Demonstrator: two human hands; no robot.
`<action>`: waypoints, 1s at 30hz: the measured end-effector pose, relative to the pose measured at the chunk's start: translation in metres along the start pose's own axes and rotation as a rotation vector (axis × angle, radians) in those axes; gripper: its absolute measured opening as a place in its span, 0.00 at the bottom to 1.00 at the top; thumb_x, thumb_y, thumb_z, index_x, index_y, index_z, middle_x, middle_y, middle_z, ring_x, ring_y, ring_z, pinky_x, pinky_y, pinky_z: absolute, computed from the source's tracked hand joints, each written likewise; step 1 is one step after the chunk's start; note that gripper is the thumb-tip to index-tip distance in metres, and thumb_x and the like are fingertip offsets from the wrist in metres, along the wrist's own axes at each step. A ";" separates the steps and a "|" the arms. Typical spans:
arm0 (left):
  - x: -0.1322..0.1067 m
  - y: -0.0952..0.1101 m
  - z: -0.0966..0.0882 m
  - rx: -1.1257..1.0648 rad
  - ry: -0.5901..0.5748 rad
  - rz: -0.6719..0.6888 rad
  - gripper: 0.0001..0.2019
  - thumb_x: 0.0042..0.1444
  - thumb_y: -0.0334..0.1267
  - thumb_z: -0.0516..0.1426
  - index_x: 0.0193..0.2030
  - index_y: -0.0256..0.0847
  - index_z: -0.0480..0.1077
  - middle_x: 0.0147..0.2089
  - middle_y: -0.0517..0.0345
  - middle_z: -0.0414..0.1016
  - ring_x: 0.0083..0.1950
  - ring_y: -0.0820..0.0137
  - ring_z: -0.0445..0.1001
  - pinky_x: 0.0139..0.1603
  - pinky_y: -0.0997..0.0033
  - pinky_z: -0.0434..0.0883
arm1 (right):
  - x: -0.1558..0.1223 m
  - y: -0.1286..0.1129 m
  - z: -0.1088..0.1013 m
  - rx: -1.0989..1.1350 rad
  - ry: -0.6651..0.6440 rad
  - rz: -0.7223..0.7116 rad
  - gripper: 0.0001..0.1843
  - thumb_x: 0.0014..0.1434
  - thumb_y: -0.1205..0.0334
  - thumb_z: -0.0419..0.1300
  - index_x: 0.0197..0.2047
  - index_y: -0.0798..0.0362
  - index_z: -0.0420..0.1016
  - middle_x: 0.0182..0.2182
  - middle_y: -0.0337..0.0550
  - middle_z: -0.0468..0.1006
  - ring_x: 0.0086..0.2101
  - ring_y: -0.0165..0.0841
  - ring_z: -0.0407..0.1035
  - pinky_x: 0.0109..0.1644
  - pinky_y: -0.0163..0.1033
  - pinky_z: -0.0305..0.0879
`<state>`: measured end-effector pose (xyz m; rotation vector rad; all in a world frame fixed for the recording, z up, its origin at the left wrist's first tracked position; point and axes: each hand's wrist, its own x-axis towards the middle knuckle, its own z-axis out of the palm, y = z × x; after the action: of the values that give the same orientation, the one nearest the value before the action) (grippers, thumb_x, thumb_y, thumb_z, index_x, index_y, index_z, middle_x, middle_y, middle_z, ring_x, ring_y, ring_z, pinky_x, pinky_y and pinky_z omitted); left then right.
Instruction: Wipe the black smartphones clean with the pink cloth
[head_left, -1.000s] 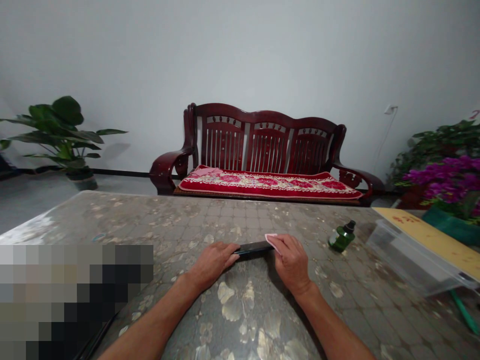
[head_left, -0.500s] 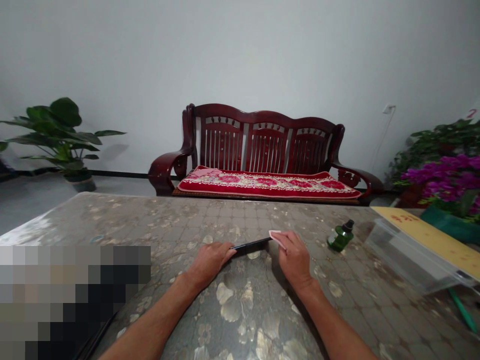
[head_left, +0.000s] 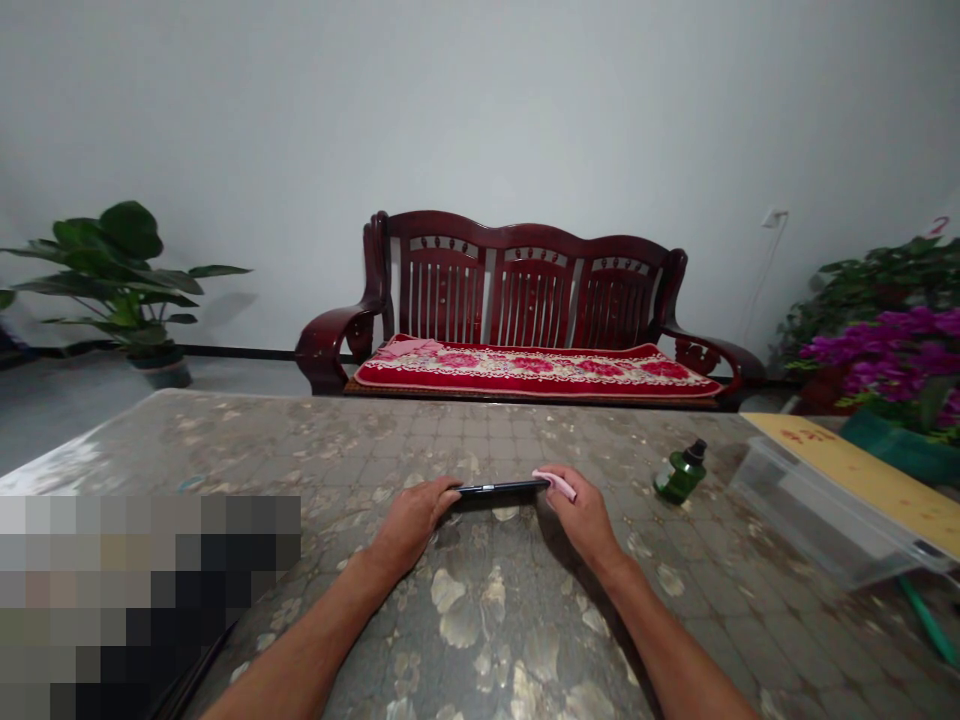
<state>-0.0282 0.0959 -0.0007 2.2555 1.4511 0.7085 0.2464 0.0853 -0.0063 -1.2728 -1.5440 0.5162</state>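
A slim black object [head_left: 501, 488] with a small bright patch near its middle is held roughly level above the table, seen almost edge-on, so I cannot make out its kind. My left hand [head_left: 416, 520] pinches its left end, thumb and fingers closed. At the other end, my right hand [head_left: 583, 515] is closed on a folded pink cloth [head_left: 559, 484], which touches or nearly touches the object's right tip. To the right of that hand, a green bottle [head_left: 681, 474] with a black cap stands upright on the table.
The table [head_left: 360, 440] has a patterned grey cover. At the right are a clear plastic box [head_left: 810, 525], a yellow board [head_left: 862, 465], a green strip [head_left: 926, 620] and purple flowers [head_left: 885, 350]. Beyond the table stands a wooden bench [head_left: 525, 285]. A blurred area hides the lower left.
The black object has turned from tilting up at the right to nearly level. My right hand and the pink cloth have rotated slightly; my left hand has shifted a little left.
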 end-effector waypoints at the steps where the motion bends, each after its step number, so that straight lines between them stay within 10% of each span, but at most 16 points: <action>1: 0.000 -0.001 0.000 -0.024 0.018 -0.008 0.16 0.68 0.41 0.46 0.50 0.44 0.73 0.47 0.52 0.81 0.49 0.60 0.79 0.51 0.64 0.72 | 0.000 -0.001 0.000 -0.009 -0.016 -0.016 0.16 0.54 0.60 0.56 0.43 0.50 0.81 0.38 0.43 0.82 0.38 0.37 0.75 0.47 0.41 0.70; 9: 0.004 -0.010 0.002 -0.135 0.143 -0.075 0.12 0.64 0.41 0.52 0.49 0.43 0.73 0.42 0.55 0.81 0.44 0.61 0.79 0.47 0.64 0.74 | -0.005 -0.008 0.005 -0.049 -0.075 -0.092 0.12 0.58 0.59 0.58 0.42 0.50 0.81 0.38 0.43 0.82 0.40 0.37 0.76 0.45 0.40 0.70; 14: 0.001 0.004 -0.006 0.126 0.219 0.112 0.11 0.59 0.43 0.62 0.47 0.44 0.75 0.44 0.53 0.80 0.49 0.57 0.74 0.54 0.58 0.69 | -0.009 -0.015 0.007 -0.091 -0.114 -0.178 0.12 0.61 0.62 0.56 0.43 0.50 0.80 0.38 0.44 0.81 0.40 0.36 0.75 0.46 0.39 0.71; 25: 0.000 0.039 -0.018 -0.057 -0.229 0.306 0.26 0.54 0.35 0.61 0.61 0.47 0.69 0.58 0.56 0.77 0.57 0.59 0.75 0.60 0.61 0.68 | -0.022 -0.083 0.003 -0.385 -0.187 -0.820 0.14 0.69 0.70 0.50 0.50 0.52 0.74 0.41 0.47 0.80 0.39 0.36 0.71 0.44 0.41 0.68; 30: -0.002 0.048 -0.018 -0.205 -0.255 0.309 0.35 0.48 0.34 0.60 0.66 0.45 0.64 0.64 0.54 0.72 0.61 0.58 0.71 0.65 0.60 0.65 | -0.029 -0.094 0.005 -0.349 -0.199 -0.937 0.14 0.69 0.71 0.50 0.52 0.52 0.73 0.41 0.46 0.80 0.39 0.35 0.71 0.42 0.40 0.68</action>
<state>-0.0050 0.0751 0.0395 2.3286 0.8828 0.5985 0.1963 0.0279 0.0563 -0.6069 -2.2383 -0.2509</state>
